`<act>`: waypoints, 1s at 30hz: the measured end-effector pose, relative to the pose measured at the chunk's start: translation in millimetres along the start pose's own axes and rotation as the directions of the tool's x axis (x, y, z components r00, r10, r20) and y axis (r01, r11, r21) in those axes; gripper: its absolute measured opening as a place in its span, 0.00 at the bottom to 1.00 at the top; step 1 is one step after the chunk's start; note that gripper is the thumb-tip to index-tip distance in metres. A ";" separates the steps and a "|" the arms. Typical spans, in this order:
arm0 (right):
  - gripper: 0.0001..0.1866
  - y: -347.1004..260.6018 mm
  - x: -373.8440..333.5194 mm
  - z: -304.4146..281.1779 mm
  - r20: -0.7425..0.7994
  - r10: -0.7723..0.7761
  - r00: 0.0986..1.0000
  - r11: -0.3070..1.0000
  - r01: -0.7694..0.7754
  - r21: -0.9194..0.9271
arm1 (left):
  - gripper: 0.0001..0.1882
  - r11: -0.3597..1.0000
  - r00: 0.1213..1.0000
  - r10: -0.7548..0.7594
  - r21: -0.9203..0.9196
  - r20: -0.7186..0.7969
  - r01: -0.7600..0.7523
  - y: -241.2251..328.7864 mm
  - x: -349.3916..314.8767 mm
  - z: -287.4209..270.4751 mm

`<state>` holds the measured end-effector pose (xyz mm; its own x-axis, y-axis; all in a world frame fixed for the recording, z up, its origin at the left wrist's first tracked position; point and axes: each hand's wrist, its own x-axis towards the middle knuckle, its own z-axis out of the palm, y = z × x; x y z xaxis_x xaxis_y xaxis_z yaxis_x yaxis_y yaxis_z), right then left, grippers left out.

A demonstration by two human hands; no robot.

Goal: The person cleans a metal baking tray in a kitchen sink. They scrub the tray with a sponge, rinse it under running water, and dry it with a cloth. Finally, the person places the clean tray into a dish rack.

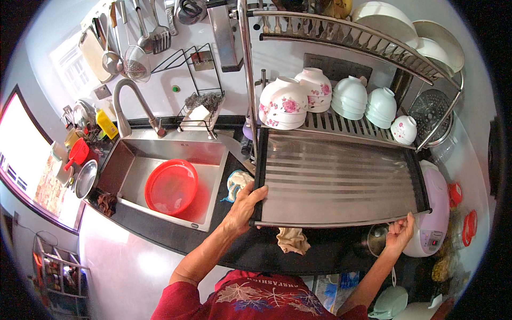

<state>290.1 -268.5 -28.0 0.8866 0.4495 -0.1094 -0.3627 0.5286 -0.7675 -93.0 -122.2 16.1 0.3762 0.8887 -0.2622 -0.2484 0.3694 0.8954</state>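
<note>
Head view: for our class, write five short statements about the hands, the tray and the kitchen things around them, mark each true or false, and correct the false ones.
1. The left hand holds the left side of the tray. True.
2. The right hand is well away from the tray. False: it touches the front edge near the right corner.
3. The basin in the sink is blue. False: it is red.
4. The flowered bowls are upside down. True.
5. The tap stands at the front of the sink. False: it stands behind it.
</note>
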 end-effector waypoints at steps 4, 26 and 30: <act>0.16 0.6 -6.0 8.0 0.020 -0.031 0.999 0.999 0.031 -0.020 | 0.22 0.997 0.999 0.011 -0.072 -0.041 -0.014 -7.2 2.0 1.7; 0.17 5.5 3.8 14.7 -0.054 -0.024 0.998 1.000 0.024 -0.012 | 0.21 0.998 0.999 0.046 -0.043 -0.028 -0.047 -9.7 32.6 -3.1; 0.13 15.4 6.2 19.4 -0.043 -0.031 0.999 0.999 0.032 0.016 | 0.16 1.000 0.987 0.011 -0.010 -0.158 -0.012 -6.1 27.7 -3.8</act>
<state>284.5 -243.7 -28.2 0.9089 0.4014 -0.1130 -0.3392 0.5542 -0.7601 -84.4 -98.8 2.0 0.2280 0.9243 -0.3061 -0.2623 0.3611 0.8949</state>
